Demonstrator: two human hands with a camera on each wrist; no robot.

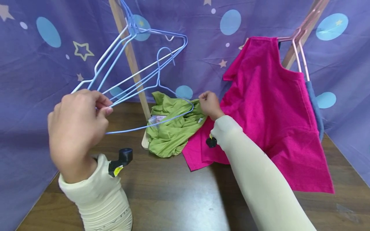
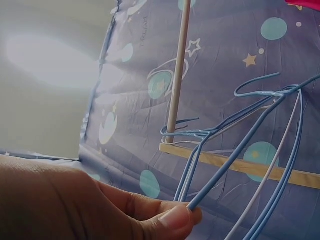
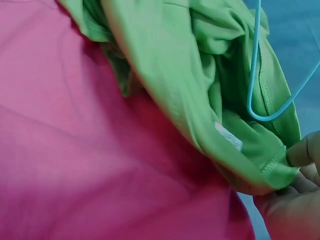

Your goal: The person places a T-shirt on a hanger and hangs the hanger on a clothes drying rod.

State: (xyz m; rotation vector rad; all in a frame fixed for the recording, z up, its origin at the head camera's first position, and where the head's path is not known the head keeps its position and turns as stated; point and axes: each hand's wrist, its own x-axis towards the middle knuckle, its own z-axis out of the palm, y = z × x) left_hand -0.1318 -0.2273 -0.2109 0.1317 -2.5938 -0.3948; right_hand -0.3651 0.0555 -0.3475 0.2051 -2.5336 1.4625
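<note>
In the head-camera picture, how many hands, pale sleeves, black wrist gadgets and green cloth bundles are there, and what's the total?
Hands: 2, left hand and right hand
Pale sleeves: 2
Black wrist gadgets: 2
Green cloth bundle: 1
Total: 7

Brown wood-grain counter, glossy sheen at near middle, bunched green cloth at far middle, pale wooden foot just beside its left edge.

Left hand raised, thumb pinching against fingers. Right hand also pinching; right arm reaches forward.
</note>
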